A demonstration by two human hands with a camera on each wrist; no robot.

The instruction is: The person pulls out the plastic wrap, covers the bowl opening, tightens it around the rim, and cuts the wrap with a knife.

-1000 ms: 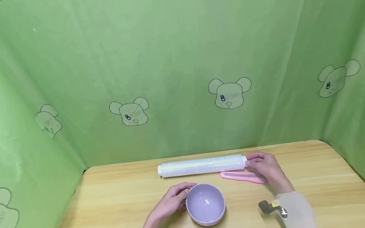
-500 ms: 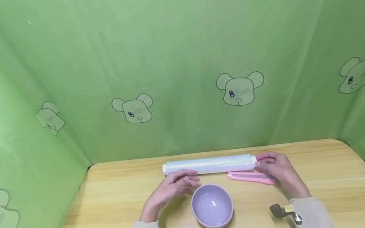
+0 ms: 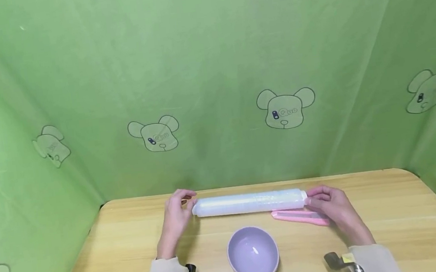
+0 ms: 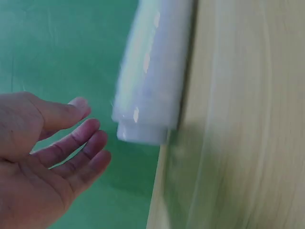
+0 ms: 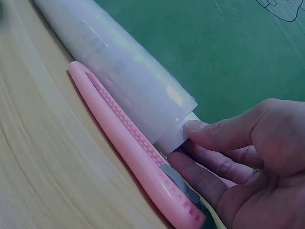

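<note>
A long roll of clear cling film (image 3: pixel 248 203) lies across the back of the wooden table (image 3: pixel 126 256). My right hand (image 3: pixel 314 197) pinches its right end; in the right wrist view the thumb and fingers (image 5: pixel 188 143) close on the core of the roll (image 5: pixel 119 81). My left hand (image 3: pixel 185 201) is by the roll's left end with relaxed fingers; the left wrist view shows the hand (image 4: pixel 88 126) just short of the roll (image 4: pixel 152 81), holding nothing. A pink cutter bar (image 3: pixel 299 216) lies just in front of the roll, under my right fingers.
A lilac bowl (image 3: pixel 253 253) stands empty near the table's front edge between my forearms. Green cloth with bear prints (image 3: pixel 286 109) walls in the table at the back and both sides. The pink cutter (image 5: pixel 128 157) lies along the roll.
My left hand left the bowl's rim and moved back and left to the roll's left end. My right hand stayed at the roll's right end.
</note>
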